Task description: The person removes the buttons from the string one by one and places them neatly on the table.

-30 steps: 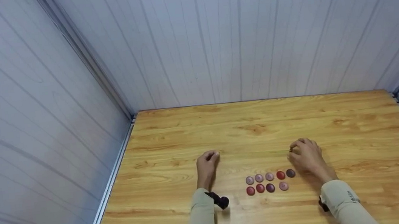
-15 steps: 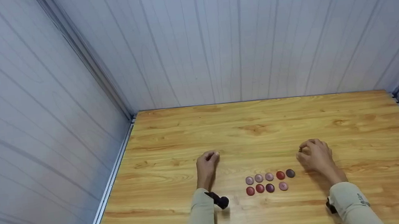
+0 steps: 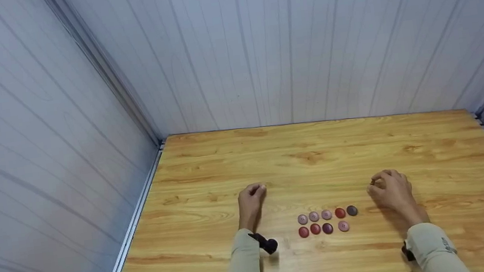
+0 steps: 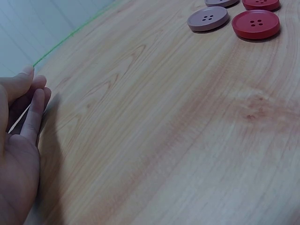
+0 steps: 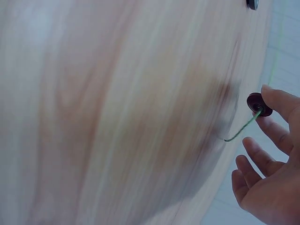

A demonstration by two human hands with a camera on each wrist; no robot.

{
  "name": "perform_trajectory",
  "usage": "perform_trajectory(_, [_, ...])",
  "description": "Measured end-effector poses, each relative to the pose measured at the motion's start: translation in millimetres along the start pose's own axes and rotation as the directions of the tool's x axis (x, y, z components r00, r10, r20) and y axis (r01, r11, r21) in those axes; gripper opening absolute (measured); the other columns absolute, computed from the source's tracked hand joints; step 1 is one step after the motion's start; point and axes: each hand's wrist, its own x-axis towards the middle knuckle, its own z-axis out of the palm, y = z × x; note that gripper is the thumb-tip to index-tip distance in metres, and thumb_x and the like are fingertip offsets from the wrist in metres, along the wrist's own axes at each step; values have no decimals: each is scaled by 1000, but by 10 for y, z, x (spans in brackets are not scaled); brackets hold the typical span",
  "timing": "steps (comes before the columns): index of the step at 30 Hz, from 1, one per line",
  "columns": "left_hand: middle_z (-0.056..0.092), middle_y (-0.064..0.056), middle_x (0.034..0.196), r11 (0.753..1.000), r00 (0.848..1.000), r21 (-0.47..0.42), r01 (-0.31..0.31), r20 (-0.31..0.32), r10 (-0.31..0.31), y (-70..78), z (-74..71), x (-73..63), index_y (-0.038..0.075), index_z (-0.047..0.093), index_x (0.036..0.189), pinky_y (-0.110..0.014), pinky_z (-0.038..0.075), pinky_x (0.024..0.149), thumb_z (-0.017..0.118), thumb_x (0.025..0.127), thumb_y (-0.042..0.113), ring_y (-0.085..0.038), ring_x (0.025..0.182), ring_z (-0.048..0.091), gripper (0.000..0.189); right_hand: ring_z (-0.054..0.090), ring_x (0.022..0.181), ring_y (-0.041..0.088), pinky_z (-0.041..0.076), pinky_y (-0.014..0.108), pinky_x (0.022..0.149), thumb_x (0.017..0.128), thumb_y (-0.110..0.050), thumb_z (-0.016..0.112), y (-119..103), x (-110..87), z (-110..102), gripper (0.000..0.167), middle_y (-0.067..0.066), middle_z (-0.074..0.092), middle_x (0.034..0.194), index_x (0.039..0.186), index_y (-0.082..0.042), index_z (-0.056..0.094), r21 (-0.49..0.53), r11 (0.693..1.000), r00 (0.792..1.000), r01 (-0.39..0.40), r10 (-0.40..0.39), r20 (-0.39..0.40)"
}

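Observation:
My left hand (image 3: 250, 205) pinches one end of a thin green string (image 4: 70, 35) between thumb and fingertip. From there the string runs across toward my right hand (image 3: 394, 191), stretched nearly straight. In the right wrist view, thumb and index finger pinch a dark round button (image 5: 256, 102), the other fingers loosely bent. A short green string end (image 5: 243, 128) hangs out of this button on the near side. Between the hands, closer to me, two rows of buttons lie flat: pink ones (image 3: 327, 214), red ones (image 3: 303, 232), a dark purple one (image 3: 327, 228) and a dark grey one (image 3: 352, 210).
The wooden table (image 3: 209, 167) reaches back to a pale panelled wall (image 3: 260, 60). Another panel (image 3: 41, 156) stands along the left side. A black wrist camera (image 3: 268, 244) sticks out from the left sleeve, near the button rows.
My right hand has moved right, away from the left hand, keeping the dark button pinched. The left hand and the buttons on the table have stayed put.

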Motion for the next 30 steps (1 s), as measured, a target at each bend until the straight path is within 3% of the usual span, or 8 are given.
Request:
perform_trajectory(6, [71,-9,98,1000,1000,-15,22,8,-22,11,-3,-8,1,71,100,-30,50,83,66,91,16,-16,91,63,18,32,120,51,22,66,97,92,-22,62,52,-29,-44,34,31,41,133,117,1,59,0,1000,1000,-7,7,6])
perform_trajectory(14, [69,-9,104,999,999,18,28,42,-28,17,-33,-31,2,69,107,-35,51,85,63,94,21,-20,98,63,24,32,118,54,24,68,96,93,-23,60,107,-56,-106,36,33,40,131,119,2,56,-42,999,1000,-19,20,17])
perform_trajectory(20, [69,-14,105,1000,999,-1,18,29,-18,19,-28,-23,1,70,106,-41,49,89,65,92,20,-26,101,63,24,32,119,55,23,69,96,94,-24,61,133,-63,-144,38,33,39,133,120,2,57,-47,998,999,-34,35,12])
perform_trajectory(30, [70,-8,99,999,999,8,33,15,-33,12,-14,-8,2,71,102,-32,50,83,64,92,17,-17,93,63,19,32,119,54,23,68,96,94,-23,61,108,-94,-186,35,33,38,134,119,2,58,-50,998,999,-26,25,-22])
